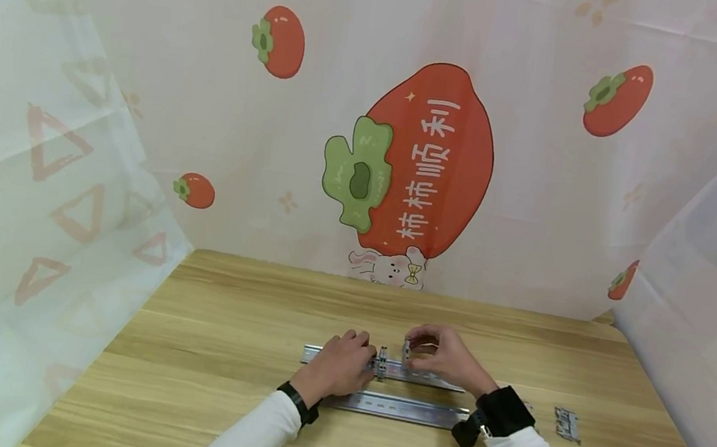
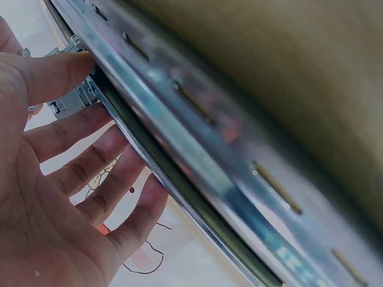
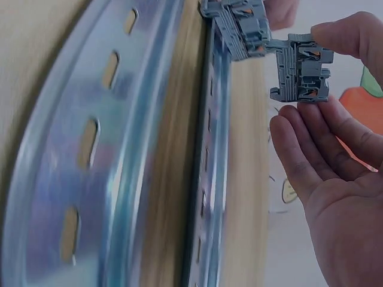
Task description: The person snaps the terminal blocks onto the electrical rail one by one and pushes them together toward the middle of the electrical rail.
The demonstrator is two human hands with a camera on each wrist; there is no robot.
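My right hand [image 1: 446, 356] pinches a grey terminal block [image 3: 305, 72] between thumb and fingertips, raised just above the far metal DIN rail [image 1: 426, 377]. Other grey terminal blocks [image 3: 239, 27] stand on that rail, directly left of the held one. At their left side is my left hand [image 1: 343, 363], its thumb and index finger about a grey terminal block [image 2: 75, 101] at the rail. The remaining left fingers [image 2: 140, 209] lie along the rail's edge. Part of the block between thumb and index is hidden by the thumb.
A second slotted DIN rail [image 1: 402, 409] lies parallel on the near side, partly under both wrists. More grey terminal blocks [image 1: 568, 425] lie on the wooden table [image 1: 208, 385] at the right. A printed cloth [image 1: 520, 237] hangs behind the table and along both sides.
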